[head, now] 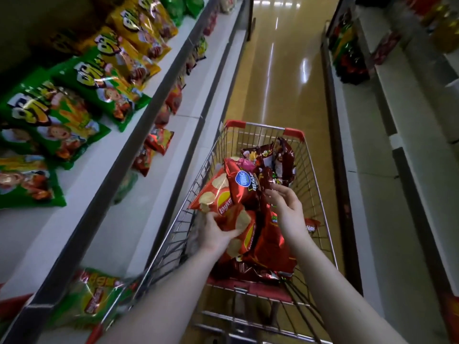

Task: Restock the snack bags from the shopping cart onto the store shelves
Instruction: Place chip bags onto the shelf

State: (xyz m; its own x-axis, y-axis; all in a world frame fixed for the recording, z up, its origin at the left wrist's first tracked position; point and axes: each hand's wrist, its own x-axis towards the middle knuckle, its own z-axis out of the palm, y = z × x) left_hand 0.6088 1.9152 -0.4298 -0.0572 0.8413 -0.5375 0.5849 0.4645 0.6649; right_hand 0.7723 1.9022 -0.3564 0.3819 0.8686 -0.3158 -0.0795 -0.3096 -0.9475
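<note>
Wire shopping cart with red corner caps (263,126), standing in a narrow aisle on glossy tan floor (280,78) streaked with ceiling-light reflections. In the cart basket, a heap of red foil snack bags (270,247), darker maroon ones toward the cart's far end. Left hand (214,233) over the cart's left side, closed on a red and orange crisp bag printed with potato slices (218,194), thumb across its lower edge. Right hand (288,209) above the middle of the heap, fingers loosely spread and touching a red foil bag with a blue oval badge (242,187); whether gripping it, cannot tell. To the left of the cart, long white store shelves with grey front rails (139,120), rising in tiers. On the upper tier left of the cart, green and yellow snack bags with cartoon figures (57,120) lying flat in a row; on the tier just beside the cart, small red packets (159,142) standing along the back. To the right of the cart, across the aisle, a second white shelf run (372,170), dim, with dark red and green packs (347,53) at its far end.
</note>
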